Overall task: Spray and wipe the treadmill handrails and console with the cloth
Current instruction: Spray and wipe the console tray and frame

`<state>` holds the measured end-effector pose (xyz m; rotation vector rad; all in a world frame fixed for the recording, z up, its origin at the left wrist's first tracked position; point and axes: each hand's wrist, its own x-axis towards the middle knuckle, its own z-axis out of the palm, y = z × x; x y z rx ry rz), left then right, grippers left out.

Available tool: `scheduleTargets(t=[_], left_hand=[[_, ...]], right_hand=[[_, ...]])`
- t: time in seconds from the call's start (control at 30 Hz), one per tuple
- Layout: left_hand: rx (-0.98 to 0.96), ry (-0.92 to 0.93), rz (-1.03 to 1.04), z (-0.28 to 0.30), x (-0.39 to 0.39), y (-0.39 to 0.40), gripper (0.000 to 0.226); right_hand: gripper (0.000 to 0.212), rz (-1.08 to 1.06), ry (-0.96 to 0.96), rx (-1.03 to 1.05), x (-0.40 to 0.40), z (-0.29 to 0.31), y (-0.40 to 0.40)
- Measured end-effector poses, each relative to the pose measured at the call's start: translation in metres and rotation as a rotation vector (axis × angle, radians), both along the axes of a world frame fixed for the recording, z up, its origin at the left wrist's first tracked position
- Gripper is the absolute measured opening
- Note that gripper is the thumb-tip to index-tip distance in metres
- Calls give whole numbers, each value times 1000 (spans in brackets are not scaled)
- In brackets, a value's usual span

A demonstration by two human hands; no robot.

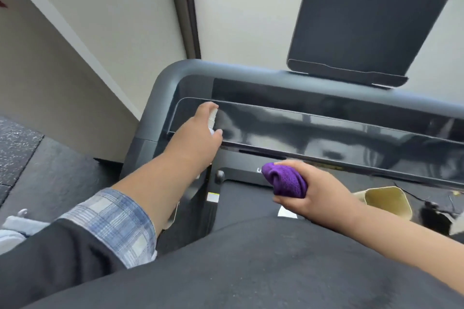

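Note:
The treadmill's glossy black console (326, 130) stretches across the middle, framed by a dark grey handrail (160, 98) that bends down at the left. My left hand (198, 138) grips a small white spray bottle (213, 120) held up at the console's left end; most of the bottle is hidden by my fingers. My right hand (313, 195) holds a bunched purple cloth (286, 179) just below the console, apart from it.
A dark tablet-like screen (364, 25) stands above the console at the right. A pale yellow cup-like holder (386, 200) sits below the console on the right. The black treadmill belt (241, 200) is beneath my hands. Wall and dark speckled floor (15, 148) lie left.

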<state>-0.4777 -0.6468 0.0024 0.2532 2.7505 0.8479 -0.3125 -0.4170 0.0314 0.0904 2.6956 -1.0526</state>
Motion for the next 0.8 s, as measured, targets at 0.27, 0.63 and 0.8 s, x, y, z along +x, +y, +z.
scheduleTargets(t=[0.27,0.63,0.8], left_hand=[[-26,-51,-39,7,5,45,43],[-79,-32,-333,11,67,181,44],[-72,-91,-279,11,78,211,38]], right_hand=[[61,-140,11,-73,32,0,33],[55,-234,68,-143,55,8,117],[57,-301,128,-185,63,9,156]])
